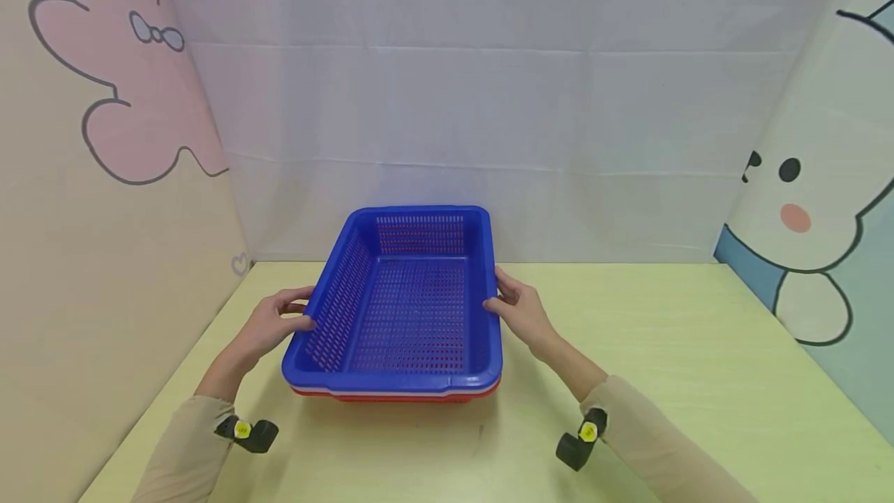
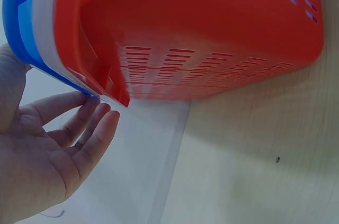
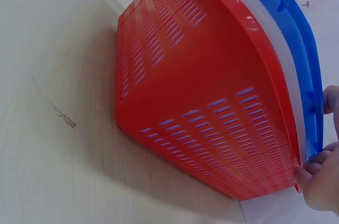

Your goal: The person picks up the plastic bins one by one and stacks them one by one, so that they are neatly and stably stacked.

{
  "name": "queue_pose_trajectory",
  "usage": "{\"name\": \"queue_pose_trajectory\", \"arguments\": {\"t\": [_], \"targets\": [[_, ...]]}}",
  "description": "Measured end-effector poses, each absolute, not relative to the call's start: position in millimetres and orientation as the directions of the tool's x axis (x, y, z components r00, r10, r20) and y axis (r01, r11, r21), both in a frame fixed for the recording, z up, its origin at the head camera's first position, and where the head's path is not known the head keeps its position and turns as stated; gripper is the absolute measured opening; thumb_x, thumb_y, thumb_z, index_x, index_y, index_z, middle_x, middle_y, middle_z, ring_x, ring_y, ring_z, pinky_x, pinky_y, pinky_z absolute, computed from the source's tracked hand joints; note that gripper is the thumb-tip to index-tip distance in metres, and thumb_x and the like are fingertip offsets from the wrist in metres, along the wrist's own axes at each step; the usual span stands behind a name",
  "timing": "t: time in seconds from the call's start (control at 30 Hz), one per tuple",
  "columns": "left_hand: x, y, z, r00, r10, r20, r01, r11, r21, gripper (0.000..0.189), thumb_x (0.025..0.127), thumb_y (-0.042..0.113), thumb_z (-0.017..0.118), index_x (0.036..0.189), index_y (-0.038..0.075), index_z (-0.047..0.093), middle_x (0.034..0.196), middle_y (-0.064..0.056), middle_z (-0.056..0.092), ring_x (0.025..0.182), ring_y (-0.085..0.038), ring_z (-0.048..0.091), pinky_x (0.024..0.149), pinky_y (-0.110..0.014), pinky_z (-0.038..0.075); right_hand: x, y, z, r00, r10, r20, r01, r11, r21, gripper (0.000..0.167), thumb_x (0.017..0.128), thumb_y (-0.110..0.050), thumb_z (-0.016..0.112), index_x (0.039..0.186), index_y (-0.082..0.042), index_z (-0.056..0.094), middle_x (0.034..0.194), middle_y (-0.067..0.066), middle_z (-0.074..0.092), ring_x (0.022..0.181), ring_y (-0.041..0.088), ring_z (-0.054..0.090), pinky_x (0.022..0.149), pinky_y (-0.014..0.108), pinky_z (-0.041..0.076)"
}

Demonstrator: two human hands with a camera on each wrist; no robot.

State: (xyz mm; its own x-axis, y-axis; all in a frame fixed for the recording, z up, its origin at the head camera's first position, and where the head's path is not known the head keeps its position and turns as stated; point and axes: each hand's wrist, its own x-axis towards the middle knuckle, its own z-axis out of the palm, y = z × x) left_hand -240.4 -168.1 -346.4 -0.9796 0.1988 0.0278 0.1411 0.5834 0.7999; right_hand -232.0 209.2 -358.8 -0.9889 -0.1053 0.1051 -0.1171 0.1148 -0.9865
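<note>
A blue plastic basket with slotted walls sits on top of a nested stack. Below its rim show the rims of a white basket and a red basket, the lowest one, standing on the table. At the left side of the stack, my left hand holds the blue rim, thumb on top and fingertips beneath the rims. My right hand grips the opposite side, its thumb over the blue rim and its fingers along the outside. The blue basket has nothing inside it.
The stack stands on a pale yellow-green table. Behind it hangs a white cloth wall. Side panels with cartoon animals, such as a white rabbit, border the table left and right.
</note>
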Motion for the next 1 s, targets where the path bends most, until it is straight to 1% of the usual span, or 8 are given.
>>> {"name": "queue_pose_trajectory", "arguments": {"t": [0.13,0.23,0.33,0.5,0.67,0.73,0.83,1.0], "targets": [[-240.7,-168.9,-348.4,-0.979,0.201,0.029,0.144,0.583,0.800,0.059,0.080,0.012,0.060,0.133,-0.003,0.041,0.129,-0.023,0.044,0.110,-0.037,0.047,0.086,-0.047,0.044,-231.8,208.6,-360.5,-0.989,-0.101,0.108,-0.119,0.120,-0.986,0.066,0.080,0.001,0.056,0.139,0.004,0.028,0.139,0.019,0.032,0.123,0.030,0.039,0.097,0.036,0.037],[-240.2,-168.5,-348.5,-0.977,0.212,0.017,0.139,0.580,0.803,0.060,0.080,0.013,0.061,0.134,-0.003,0.040,0.129,-0.024,0.044,0.110,-0.036,0.047,0.085,-0.045,0.045,-233.3,209.8,-363.5,-0.987,-0.102,0.125,-0.140,0.158,-0.978,0.064,0.080,0.001,0.057,0.138,0.005,0.030,0.140,0.019,0.032,0.126,0.030,0.035,0.100,0.039,0.033],[-239.8,-168.9,-348.9,-0.975,0.222,0.003,0.133,0.571,0.810,0.063,0.081,0.015,0.062,0.136,-0.002,0.036,0.132,-0.024,0.042,0.112,-0.037,0.046,0.086,-0.046,0.044,-234.0,211.5,-366.1,-0.984,-0.103,0.146,-0.164,0.195,-0.967,0.063,0.081,-0.001,0.059,0.137,0.006,0.030,0.140,0.020,0.031,0.129,0.030,0.030,0.103,0.041,0.029],[-240.6,-171.4,-349.8,-0.977,0.215,-0.010,0.116,0.567,0.815,0.068,0.084,0.023,0.062,0.139,-0.002,0.030,0.136,-0.023,0.038,0.116,-0.039,0.043,0.092,-0.053,0.039,-232.1,213.5,-366.9,-0.983,-0.114,0.145,-0.165,0.190,-0.968,0.065,0.084,-0.008,0.062,0.138,0.006,0.028,0.142,0.021,0.028,0.132,0.029,0.027,0.105,0.042,0.027],[-241.0,-170.7,-349.0,-0.976,0.214,-0.026,0.101,0.562,0.821,0.068,0.086,0.026,0.061,0.139,-0.002,0.030,0.136,-0.024,0.037,0.117,-0.040,0.042,0.092,-0.052,0.039,-232.1,214.4,-370.1,-0.984,-0.121,0.129,-0.150,0.188,-0.971,0.067,0.084,-0.009,0.063,0.138,0.007,0.027,0.143,0.021,0.027,0.132,0.030,0.025,0.105,0.042,0.026],[-241.1,-169.0,-348.3,-0.976,0.214,-0.034,0.095,0.564,0.821,0.066,0.086,0.027,0.061,0.138,-0.002,0.032,0.136,-0.024,0.037,0.117,-0.040,0.043,0.092,-0.050,0.041,-232.4,213.7,-371.4,-0.985,-0.118,0.129,-0.148,0.175,-0.973,0.066,0.084,-0.008,0.062,0.138,0.007,0.028,0.142,0.021,0.029,0.132,0.030,0.026,0.105,0.042,0.026],[-241.2,-166.3,-347.5,-0.976,0.215,-0.037,0.094,0.567,0.818,0.064,0.086,0.024,0.061,0.137,-0.002,0.034,0.136,-0.025,0.038,0.116,-0.040,0.044,0.090,-0.049,0.043,-232.4,212.9,-372.5,-0.980,-0.134,0.147,-0.168,0.161,-0.973,0.064,0.084,-0.005,0.060,0.138,0.008,0.028,0.140,0.023,0.031,0.129,0.032,0.031,0.103,0.043,0.030],[-241.5,-164.2,-348.1,-0.977,0.213,-0.025,0.103,0.568,0.817,0.062,0.085,0.019,0.061,0.136,-0.003,0.035,0.135,-0.026,0.038,0.114,-0.040,0.045,0.090,-0.049,0.043,-233.2,211.5,-373.5,-0.979,-0.140,0.147,-0.167,0.143,-0.975,0.062,0.084,-0.002,0.059,0.138,0.007,0.028,0.139,0.023,0.034,0.123,0.033,0.040,0.097,0.040,0.037]]}}
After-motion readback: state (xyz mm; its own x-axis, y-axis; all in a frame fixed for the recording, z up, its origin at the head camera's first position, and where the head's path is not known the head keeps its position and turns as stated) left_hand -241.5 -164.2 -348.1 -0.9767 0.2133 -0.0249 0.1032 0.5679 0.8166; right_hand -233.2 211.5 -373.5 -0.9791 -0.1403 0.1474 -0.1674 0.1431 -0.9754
